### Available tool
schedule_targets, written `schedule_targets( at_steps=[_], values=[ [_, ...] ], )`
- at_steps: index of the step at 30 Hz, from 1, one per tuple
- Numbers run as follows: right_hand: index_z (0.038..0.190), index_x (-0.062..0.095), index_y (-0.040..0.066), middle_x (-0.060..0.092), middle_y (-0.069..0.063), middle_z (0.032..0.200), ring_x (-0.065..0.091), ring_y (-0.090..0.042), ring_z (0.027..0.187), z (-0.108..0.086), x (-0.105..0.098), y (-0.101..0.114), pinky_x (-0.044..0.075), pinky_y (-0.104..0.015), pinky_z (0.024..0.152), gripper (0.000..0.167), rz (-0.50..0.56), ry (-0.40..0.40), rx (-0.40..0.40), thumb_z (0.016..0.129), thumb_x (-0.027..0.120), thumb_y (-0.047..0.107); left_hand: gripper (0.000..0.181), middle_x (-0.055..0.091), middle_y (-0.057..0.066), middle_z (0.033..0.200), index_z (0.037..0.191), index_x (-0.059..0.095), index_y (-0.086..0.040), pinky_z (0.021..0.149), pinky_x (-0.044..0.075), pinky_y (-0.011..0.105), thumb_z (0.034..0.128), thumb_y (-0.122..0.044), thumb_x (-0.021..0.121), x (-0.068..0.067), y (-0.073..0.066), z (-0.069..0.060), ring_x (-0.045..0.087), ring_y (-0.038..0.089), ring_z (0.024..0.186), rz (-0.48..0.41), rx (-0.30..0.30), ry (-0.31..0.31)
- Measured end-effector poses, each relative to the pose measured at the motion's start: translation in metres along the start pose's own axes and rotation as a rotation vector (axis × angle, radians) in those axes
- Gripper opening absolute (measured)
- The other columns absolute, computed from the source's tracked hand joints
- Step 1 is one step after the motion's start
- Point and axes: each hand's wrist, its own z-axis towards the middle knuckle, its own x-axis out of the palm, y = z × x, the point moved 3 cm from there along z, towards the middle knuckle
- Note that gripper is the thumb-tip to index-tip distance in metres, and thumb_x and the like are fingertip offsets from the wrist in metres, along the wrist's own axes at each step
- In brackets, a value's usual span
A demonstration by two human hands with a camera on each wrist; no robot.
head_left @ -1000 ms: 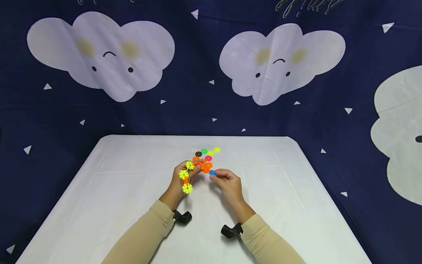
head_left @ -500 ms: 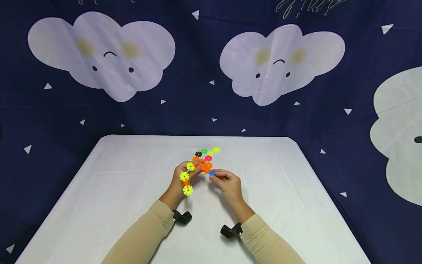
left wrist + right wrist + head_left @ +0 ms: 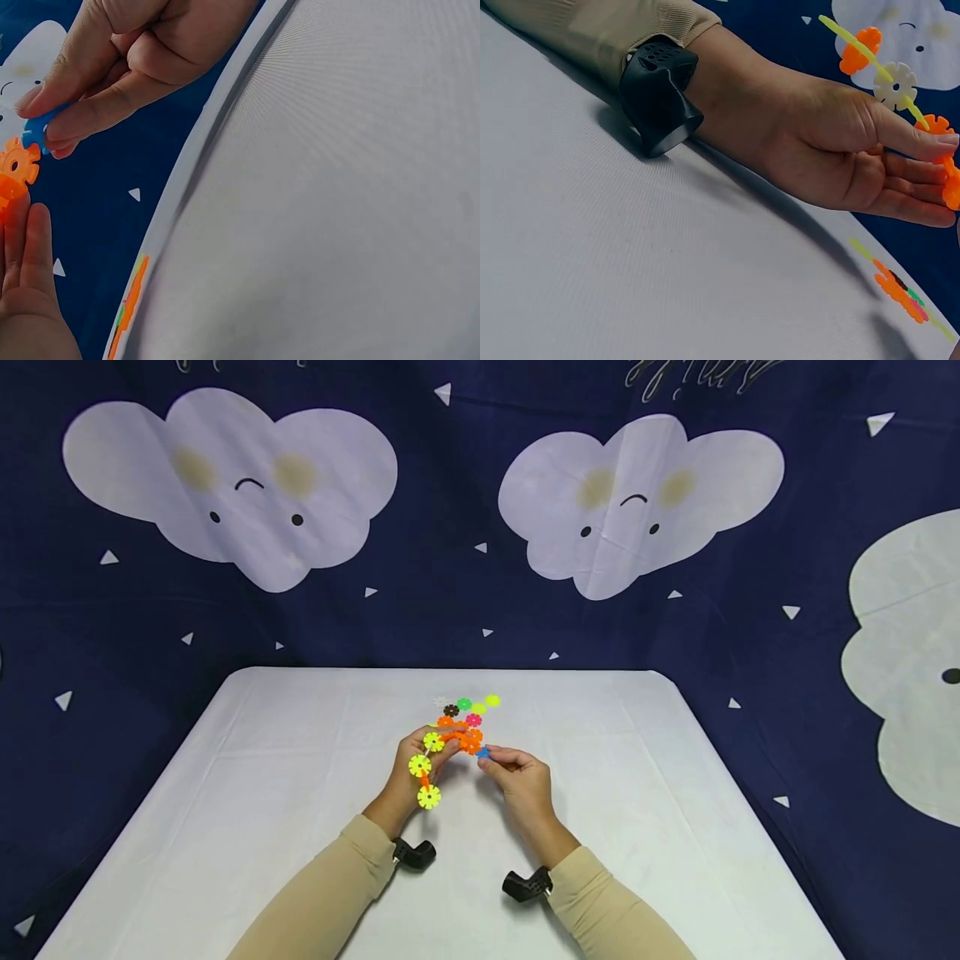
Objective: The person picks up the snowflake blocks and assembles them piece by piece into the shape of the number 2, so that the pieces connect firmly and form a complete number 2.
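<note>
Above the table, my left hand (image 3: 405, 764) grips a chain of interlocked plastic snowflake discs between thumb and fingers. Yellow discs (image 3: 420, 766) hang at its near end, joined by orange and white (image 3: 895, 86) ones. Orange discs (image 3: 470, 741) form the end toward my right hand (image 3: 523, 781). That hand pinches a blue snowflake disc (image 3: 34, 133) between thumb and fingertips, against the last orange disc (image 3: 18, 162). Whether their slots are fully engaged I cannot tell. In the right wrist view, the left thumb covers part of an orange disc (image 3: 934, 126).
Loose discs lie on the white table (image 3: 300, 827) beyond the hands: black (image 3: 451, 711), green (image 3: 465, 703), pink (image 3: 474, 720), orange (image 3: 446, 722), white and yellow (image 3: 492, 701). Each wrist wears a black camera (image 3: 415, 854). A dark blue cloth with clouds hangs behind the table.
The yellow end of the chain has tipped slightly down toward the person. Both hands stay almost in place, with the blue disc still pinched against the orange end.
</note>
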Motion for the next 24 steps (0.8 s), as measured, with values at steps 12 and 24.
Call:
schedule_targets(
  at_steps=[12,24],
  values=[
    [0.105,0.073,-0.015,0.074,-0.026,0.107,0.076,-0.019,0.089,0.000,0.006,0.002,0.063,-0.032,0.079,0.025,-0.040,0.091,-0.046,0.083,0.084,-0.012,0.029,0.074,0.017,0.112,0.119,0.065,0.017,0.089,0.060,0.028,0.0958,0.003,0.076,-0.002,-0.007,-0.001,0.071,0.018,0.097,-0.020,-0.018,-0.015],
    [0.137,0.061,-0.010,0.063,-0.028,0.134,0.068,-0.032,0.110,0.029,-0.013,-0.003,0.060,-0.033,0.090,0.042,-0.335,0.206,-0.109,0.099,0.074,0.002,0.046,0.050,0.043,0.140,0.130,0.055,0.021,0.100,0.056,0.037,0.0980,-0.005,0.074,-0.005,-0.005,0.002,0.069,0.027,0.111,-0.295,-0.065,-0.103]
  ],
)
